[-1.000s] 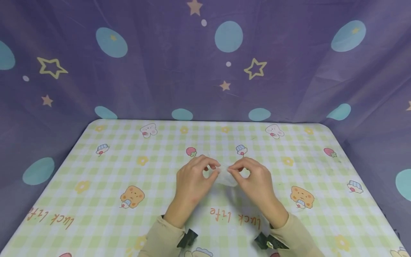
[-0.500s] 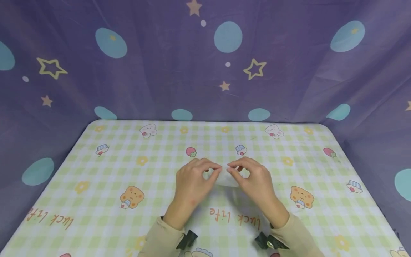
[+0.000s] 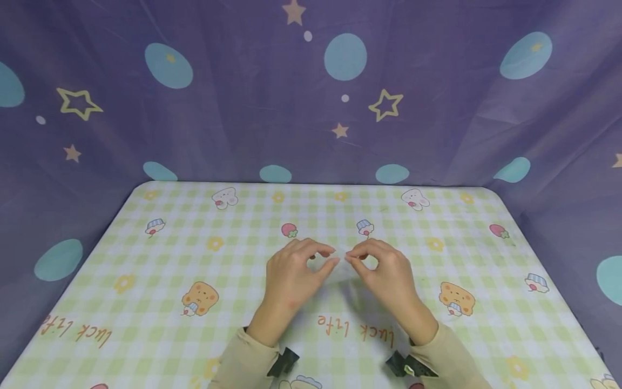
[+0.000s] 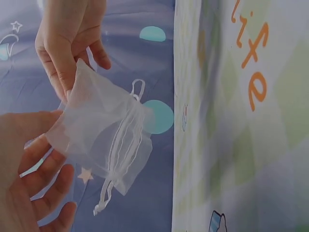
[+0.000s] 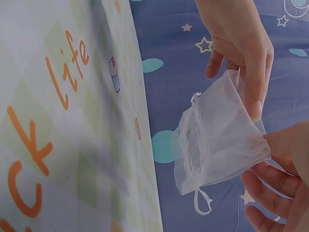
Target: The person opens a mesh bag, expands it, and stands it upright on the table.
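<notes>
A sheer white organza drawstring pouch (image 4: 96, 121) hangs between both hands over the table. Its gathered end with the white drawstring (image 4: 118, 145) points down, and a loop of cord sticks out at each side. My left hand (image 3: 293, 275) holds one upper corner; in the head view its thumb and index fingertips stand slightly apart. My right hand (image 3: 389, 273) pinches the opposite upper corner between thumb and fingers. In the right wrist view the pouch (image 5: 217, 130) looks flat and see-through, with nothing visible inside. From the head view it barely shows against the cloth.
A green-and-white checked tablecloth (image 3: 243, 346) with printed cakes, strawberries and lettering covers the table. Behind and at both sides hangs a purple curtain (image 3: 243, 108) with stars and blue dots. Dark wrist straps (image 3: 284, 362) sit at the sleeve cuffs.
The pouch has turned more edge-on and shows far less in the head view. My left thumb and index fingertips have parted slightly. Both arms stay almost in place.
</notes>
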Tool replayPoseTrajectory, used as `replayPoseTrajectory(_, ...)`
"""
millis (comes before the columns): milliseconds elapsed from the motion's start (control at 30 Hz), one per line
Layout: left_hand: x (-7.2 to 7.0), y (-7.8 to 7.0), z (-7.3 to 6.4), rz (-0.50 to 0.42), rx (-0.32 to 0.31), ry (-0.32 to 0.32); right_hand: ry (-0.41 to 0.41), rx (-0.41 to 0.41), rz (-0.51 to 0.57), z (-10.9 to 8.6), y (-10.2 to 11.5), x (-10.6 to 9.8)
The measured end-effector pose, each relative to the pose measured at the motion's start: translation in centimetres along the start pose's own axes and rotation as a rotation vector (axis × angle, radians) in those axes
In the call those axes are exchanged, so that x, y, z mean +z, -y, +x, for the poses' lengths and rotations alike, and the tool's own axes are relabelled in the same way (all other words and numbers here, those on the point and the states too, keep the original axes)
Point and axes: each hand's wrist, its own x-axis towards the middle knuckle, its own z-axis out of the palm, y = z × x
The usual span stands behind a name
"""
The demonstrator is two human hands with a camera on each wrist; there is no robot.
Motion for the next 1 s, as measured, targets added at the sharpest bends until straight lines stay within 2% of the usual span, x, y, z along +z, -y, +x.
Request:
replayPoseTrajectory(133, 0.08, -0.15, -0.03, 0.008, -0.006, -0.017, -0.01, -0.011, -0.012, -0.02, 0.05, 0.03)
replayPoseTrajectory(300, 0.02, -0.09, 0.06, 0.022, -0.055, -0.065, -0.014, -0.01, -0.028, 0.01, 0.05, 0.03)
replayPoseTrajectory(400, -0.09, -0.06, 0.09, 0.02, -0.062, -0.058, -0.023, -0.008, -0.021, 0.03, 0.02, 0.0)
replayPoseTrajectory(667, 0.06, -0.14, -0.02, 0.006, -0.013, 0.023, -0.016, -0.004, -0.008, -0.06, -0.07, 0.05)
replayPoseTrajectory(1000, 0.05, -0.11, -0.07, 0.003, -0.027, -0.03, -0.029, -0.016, -0.024, -0.03, -0.04, 0.14)
